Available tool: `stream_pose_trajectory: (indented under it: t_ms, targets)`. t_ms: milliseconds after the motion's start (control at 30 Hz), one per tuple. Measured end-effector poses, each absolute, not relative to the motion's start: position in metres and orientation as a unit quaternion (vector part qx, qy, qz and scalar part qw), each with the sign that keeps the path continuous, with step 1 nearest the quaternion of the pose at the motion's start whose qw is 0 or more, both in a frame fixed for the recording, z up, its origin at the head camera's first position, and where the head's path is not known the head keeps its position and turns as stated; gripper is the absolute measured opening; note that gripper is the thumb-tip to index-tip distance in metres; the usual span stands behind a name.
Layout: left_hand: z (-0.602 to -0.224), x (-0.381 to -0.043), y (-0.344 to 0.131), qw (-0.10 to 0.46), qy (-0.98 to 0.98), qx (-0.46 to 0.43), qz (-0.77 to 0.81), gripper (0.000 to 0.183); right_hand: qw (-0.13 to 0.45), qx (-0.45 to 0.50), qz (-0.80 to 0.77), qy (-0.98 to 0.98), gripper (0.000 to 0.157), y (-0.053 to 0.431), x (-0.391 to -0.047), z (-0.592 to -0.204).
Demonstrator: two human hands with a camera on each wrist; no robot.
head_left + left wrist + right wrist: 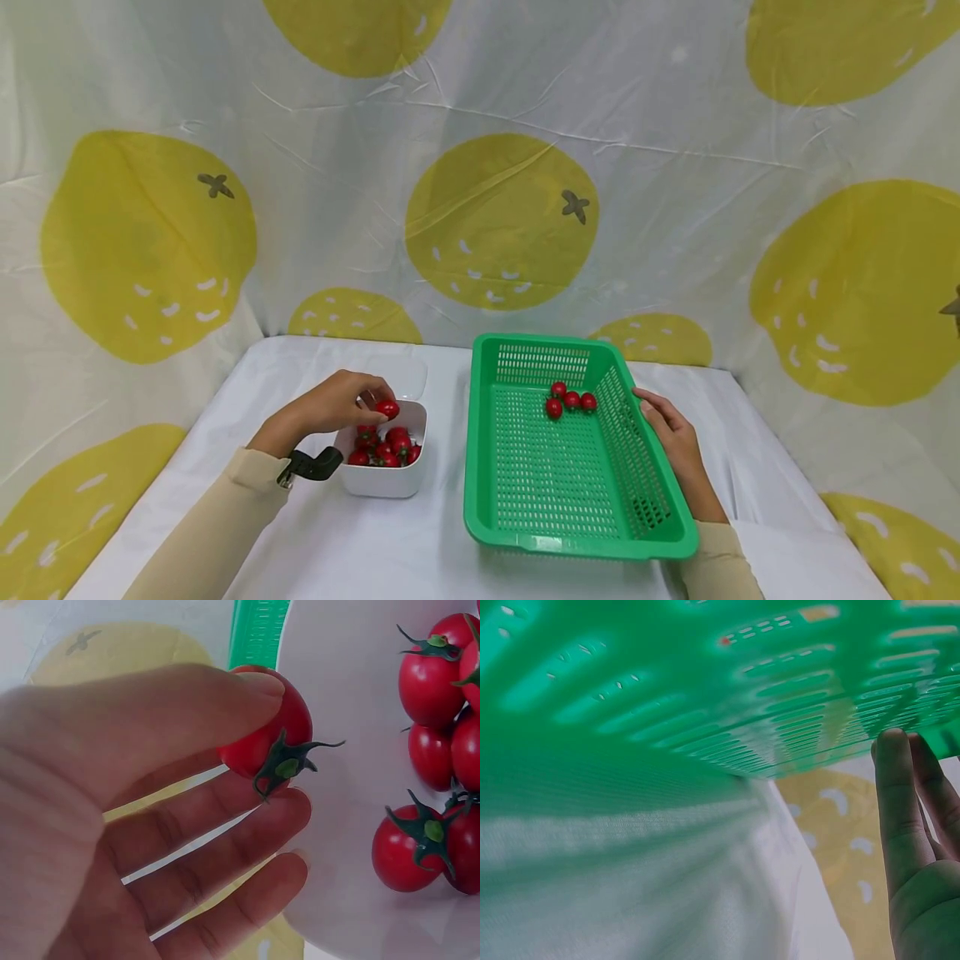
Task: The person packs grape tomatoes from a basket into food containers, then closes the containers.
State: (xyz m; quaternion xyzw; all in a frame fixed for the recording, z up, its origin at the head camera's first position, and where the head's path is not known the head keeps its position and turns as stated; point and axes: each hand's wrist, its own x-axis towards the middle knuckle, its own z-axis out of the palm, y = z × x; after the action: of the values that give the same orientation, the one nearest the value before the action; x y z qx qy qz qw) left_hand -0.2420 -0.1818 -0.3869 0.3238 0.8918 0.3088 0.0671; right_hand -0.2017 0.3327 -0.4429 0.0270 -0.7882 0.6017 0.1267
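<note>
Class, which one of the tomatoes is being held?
The tomato pinched in the left hand; the other tomatoes lie in the white container or green basket.

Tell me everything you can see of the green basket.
The basket is a shallow green rectangle, plastic by its look, with a smooth solid rim, sloping walls and a floor pierced by rows of small slots. It faces opening up over the white tabletop, right of the white box. Four red tomatoes lie inside, toward its far right. The right hand touches its right side. Whether its base lies flat is unclear.
</note>
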Motion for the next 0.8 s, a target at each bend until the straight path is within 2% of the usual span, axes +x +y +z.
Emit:
stream_pose_trajectory:
  t_ms: [800]
  targets:
    - [-0.395, -0.229, -0.183, 0.058, 0.901, 0.311, 0.297, 0.023, 0.122, 0.013, 0.612, -0.781, 0.043, 0.331, -0.202, -0.441]
